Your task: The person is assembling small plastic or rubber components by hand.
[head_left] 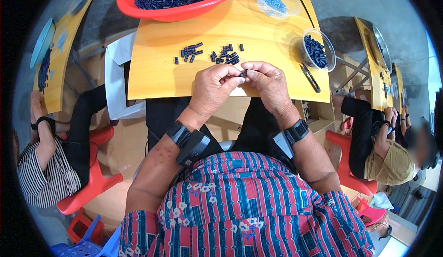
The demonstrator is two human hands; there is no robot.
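Observation:
My left hand [213, 90] and my right hand [272, 89] meet over the table's near edge. Thumbs and fingertips of both are pinched on one small black plastic piece [243, 73], largely covered by the fingers. Just beyond lie two loose groups of similar pieces: one group [190, 51] further left, the other [226, 54] right behind my fingers. A clear round tub [330, 54] of black pieces stands to the right. Beside it rests a slim black hand tool [310, 78], possibly snips or tweezers.
A large red basin [124, 8] heaped with black pieces stands at the table's [159, 79] far left. Far right is a clear tub [295, 10] with small bluish parts. A white box [117, 72] adjoins the table's left side. People sit at tables on both sides, on red stools [99, 183].

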